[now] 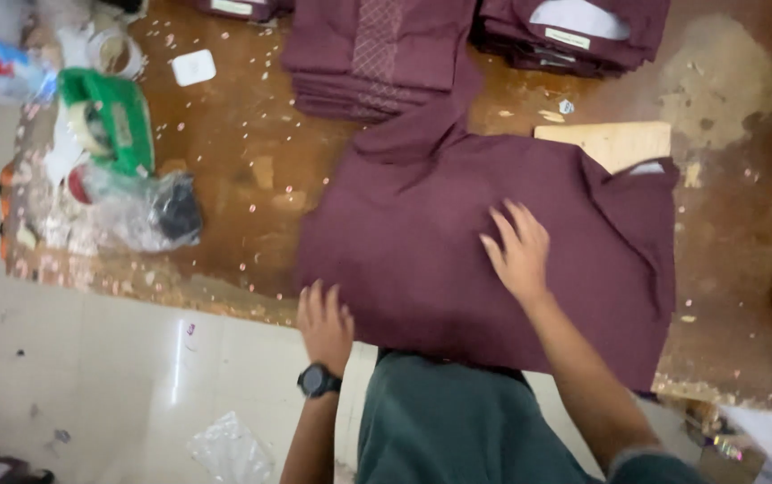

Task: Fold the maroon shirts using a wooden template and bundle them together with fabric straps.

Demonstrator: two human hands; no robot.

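The table [251, 170] is brown and worn, with lots of tiny light specks all over it. Its near edge is chipped. Below it is a pale, shiny floor [108, 376] with a crumpled clear bag [229, 448] lying on it.

A dark red-purple shirt [457, 242] lies spread flat on the table, right in front of the person. Part of it hangs a bit over the near edge.

The right hand [518, 251] rests flat on the middle of the shirt — fingers spread wide, palm down. It grips nothing; it just presses on the cloth. The left hand [325, 324] is open too, fingers together, and touches the shirt's near left edge. It has a black watch [318, 380] on the wrist. The cloth lies under both hands.

Past the right hand, a brown card board [614, 142] peeks out from under the shirt's far side. Further past both hands sit stacks of folded shirts [372, 54] in the same colour. Well off to the left of the left hand are a green tape holder [108, 121] and a clear plastic bag [135, 211] with something dark in it — I cannot tell what.
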